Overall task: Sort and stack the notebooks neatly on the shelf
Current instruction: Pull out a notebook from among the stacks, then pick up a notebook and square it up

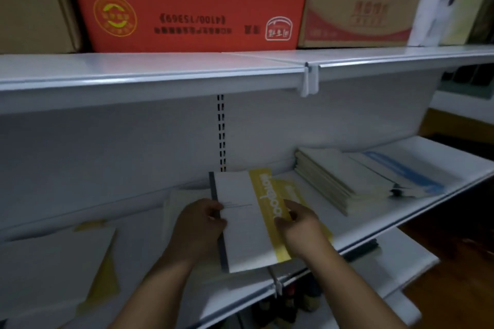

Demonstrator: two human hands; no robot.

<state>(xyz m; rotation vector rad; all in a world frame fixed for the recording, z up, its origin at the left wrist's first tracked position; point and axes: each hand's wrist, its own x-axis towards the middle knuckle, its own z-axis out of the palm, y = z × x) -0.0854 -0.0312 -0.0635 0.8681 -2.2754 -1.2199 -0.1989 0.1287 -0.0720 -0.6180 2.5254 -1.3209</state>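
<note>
I hold a white notebook with a dark spine and a yellow band over the front of the middle shelf. My left hand grips its spine edge, thumb on the cover. My right hand pinches the yellow band on its right side. Another yellow-banded notebook lies under it on the shelf. To the right sits a neat stack of pale notebooks, with blue-striped notebooks beside it. A white notebook with a yellow edge lies at the far left.
The upper shelf overhangs, carrying a red carton and brown cartons. A pale notebook lies behind my left hand. A lower shelf juts out below right, with dark bottles beneath.
</note>
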